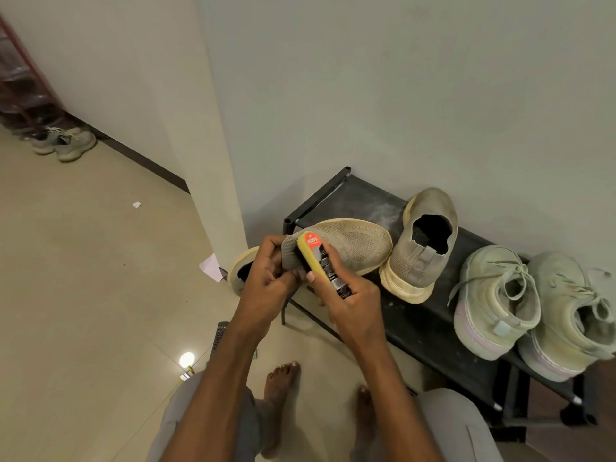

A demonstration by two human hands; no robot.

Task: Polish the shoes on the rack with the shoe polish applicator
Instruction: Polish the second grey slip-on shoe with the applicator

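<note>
A beige knit slip-on shoe point(353, 243) lies on its side over the left end of the black rack point(430, 315). My left hand point(266, 278) grips its collar and tongue area. My right hand point(353, 298) holds the shoe polish applicator point(321, 261), a yellow sponge block with a red and black label, pressed against the shoe near the collar. The matching slip-on point(421, 245) stands on the rack with its heel toward me. Two pale lace-up sneakers point(496, 298) point(573, 315) sit on the rack's right part.
A wall corner juts out left of the rack. A remote control point(220, 336) and scraps of paper point(211, 266) lie on the tiled floor. Another pair of sneakers point(65, 145) sits far left by a red shelf. My bare feet point(280, 391) stand below.
</note>
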